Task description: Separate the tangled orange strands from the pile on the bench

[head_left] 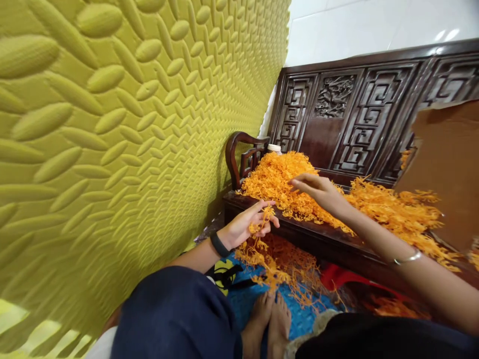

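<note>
Strands (258, 243), orange and curly, hang from the left hand (243, 227), whose fingers curl loosely around them; that slack hold could drop them into the tangle (295, 259) below. The right hand (320, 192) has fingers close together, grip unclear; brushing the orange pile (280, 169) behind them could snag loops.

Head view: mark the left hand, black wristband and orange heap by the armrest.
Left hand (242, 227), head view: its middle.
Black wristband (219, 245), head view: mid-band.
Orange heap (277, 178), head view: near face.

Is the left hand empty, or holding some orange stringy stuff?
Not empty: the left hand has orange strands caught in it, dangling below.
</note>
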`<state>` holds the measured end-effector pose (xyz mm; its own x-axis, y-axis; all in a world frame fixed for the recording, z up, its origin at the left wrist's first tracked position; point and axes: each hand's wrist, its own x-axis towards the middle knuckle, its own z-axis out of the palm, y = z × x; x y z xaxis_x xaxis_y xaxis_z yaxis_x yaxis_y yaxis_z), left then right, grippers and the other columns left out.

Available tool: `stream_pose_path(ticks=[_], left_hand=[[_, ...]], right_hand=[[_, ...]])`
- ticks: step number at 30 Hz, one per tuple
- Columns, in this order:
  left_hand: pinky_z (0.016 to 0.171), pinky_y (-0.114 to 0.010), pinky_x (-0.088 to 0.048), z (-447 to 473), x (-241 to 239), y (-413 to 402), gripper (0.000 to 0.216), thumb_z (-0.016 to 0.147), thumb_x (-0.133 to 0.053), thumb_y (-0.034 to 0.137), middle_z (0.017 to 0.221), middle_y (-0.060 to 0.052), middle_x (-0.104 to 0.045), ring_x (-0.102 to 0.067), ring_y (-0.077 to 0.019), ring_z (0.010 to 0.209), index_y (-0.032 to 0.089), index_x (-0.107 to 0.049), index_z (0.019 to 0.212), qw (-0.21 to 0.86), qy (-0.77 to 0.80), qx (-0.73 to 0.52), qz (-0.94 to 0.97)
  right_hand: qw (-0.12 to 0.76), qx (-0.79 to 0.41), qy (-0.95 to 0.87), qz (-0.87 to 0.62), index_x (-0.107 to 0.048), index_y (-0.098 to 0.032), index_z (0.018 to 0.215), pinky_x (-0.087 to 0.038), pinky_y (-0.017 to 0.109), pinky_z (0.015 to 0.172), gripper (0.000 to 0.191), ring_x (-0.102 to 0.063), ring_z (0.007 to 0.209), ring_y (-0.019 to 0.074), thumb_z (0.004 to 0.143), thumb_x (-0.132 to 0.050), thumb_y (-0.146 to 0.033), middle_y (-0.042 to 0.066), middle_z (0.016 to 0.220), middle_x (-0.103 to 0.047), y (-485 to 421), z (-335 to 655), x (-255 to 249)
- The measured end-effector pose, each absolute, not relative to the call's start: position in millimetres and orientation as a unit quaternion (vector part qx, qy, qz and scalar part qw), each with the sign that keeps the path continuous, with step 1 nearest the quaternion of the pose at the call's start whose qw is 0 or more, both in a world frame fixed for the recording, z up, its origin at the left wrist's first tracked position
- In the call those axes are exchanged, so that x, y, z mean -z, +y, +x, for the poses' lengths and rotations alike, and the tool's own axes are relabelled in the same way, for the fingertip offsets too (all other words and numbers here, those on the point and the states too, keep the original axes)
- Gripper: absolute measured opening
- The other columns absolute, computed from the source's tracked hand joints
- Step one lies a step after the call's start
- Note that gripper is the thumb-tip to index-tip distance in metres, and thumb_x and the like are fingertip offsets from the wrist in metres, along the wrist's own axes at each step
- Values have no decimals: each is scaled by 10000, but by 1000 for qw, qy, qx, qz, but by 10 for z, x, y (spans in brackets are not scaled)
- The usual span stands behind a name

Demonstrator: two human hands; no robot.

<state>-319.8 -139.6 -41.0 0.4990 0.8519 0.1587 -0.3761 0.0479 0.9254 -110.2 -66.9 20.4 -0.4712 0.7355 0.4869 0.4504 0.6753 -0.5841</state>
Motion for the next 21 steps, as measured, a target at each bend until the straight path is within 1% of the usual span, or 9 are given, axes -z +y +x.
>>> stream_pose_path(ticks=[2, 5, 7, 8, 10, 12, 15, 18, 21], left_hand=[[447, -199, -228, -3162, 411, -1477, 596, 834, -361, 628, 729, -36, -596, -387, -65, 459, 179, -448, 1216, 699, 236, -421, 528], [452, -213, -230, -3107, 454, -1482, 717, 782, -298, 727, 683, -24, -568, -387, -80, 474, 154, -526, 1147, 703, 238, -400, 538], [468, -220, -251, -3098, 529, -1399, 743, 760, -296, 752, 683, -16, -552, -407, -93, 508, 152, -558, 1112, 703, 241, -394, 541], [475, -221, -255, -3109, 575, -1341, 746, 755, -294, 758, 689, -13, -546, -413, -98, 526, 157, -563, 1106, 702, 240, -391, 544], [482, -222, -248, -3158, 666, -1222, 761, 752, -269, 766, 711, -12, -544, -417, -102, 554, 167, -548, 1129, 703, 228, -381, 555], [482, -226, -233, -3227, 731, -1138, 785, 748, -238, 772, 726, -12, -544, -424, -101, 560, 179, -499, 1192, 712, 208, -365, 563], [482, -231, -234, -3313, 773, -1104, 790, 744, -264, 767, 717, -7, -543, -451, -96, 544, 196, -419, 1267, 730, 192, -327, 569], [478, -232, -251, -3336, 776, -1122, 751, 754, -327, 741, 713, -27, -576, -479, -101, 539, 171, -455, 1225, 729, 181, -298, 590], [507, -233, -299, -3324, 764, -1131, 609, 772, -471, 650, 762, -53, -628, -506, -101, 559, 162, -511, 1134, 715, 161, -297, 612]], right_hand=[[312, -136, -898, -279, -592, -171, 981, -487, 369, 826, 315, -595, 918, 211, 871, -473, -442, 87, 962, -628, -1160, -1242, -242], [207, 12, -963, -169, -568, -166, 1060, -471, 398, 868, 250, -544, 1009, 230, 876, -501, -321, 116, 1091, -565, -1576, -1407, -174], [160, 96, -970, -156, -580, -148, 1028, -482, 427, 830, 197, -547, 974, 245, 880, -479, -229, 133, 1063, -558, -1590, -1482, -48], [151, 121, -968, -163, -584, -142, 1001, -490, 428, 801, 176, -554, 935, 243, 876, -472, -199, 133, 1023, -564, -1538, -1506, 24], [162, 141, -957, -193, -578, -135, 958, -505, 421, 744, 143, -563, 852, 236, 863, -496, -203, 120, 933, -571, -1388, -1527, 154], [186, 115, -949, -228, -563, -138, 957, -513, 413, 710, 157, -570, 810, 233, 858, -520, -252, 106, 880, -575, -1258, -1514, 244], [216, -18, -947, -239, -545, -166, 997, -514, 370, 743, 165, -595, 852, 216, 878, -498, -271, 98, 933, -593, -1196, -1474, 315], [222, -175, -932, -225, -559, -200, 963, -513, 311, 722, 149, -615, 800, 172, 904, -451, -284, 70, 941, -598, -1245, -1452, 348], [237, -268, -903, -237, -566, -200, 882, -508, 312, 680, 179, -615, 685, 159, 908, -434, -319, 44, 844, -621, -1280, -1437, 341]])
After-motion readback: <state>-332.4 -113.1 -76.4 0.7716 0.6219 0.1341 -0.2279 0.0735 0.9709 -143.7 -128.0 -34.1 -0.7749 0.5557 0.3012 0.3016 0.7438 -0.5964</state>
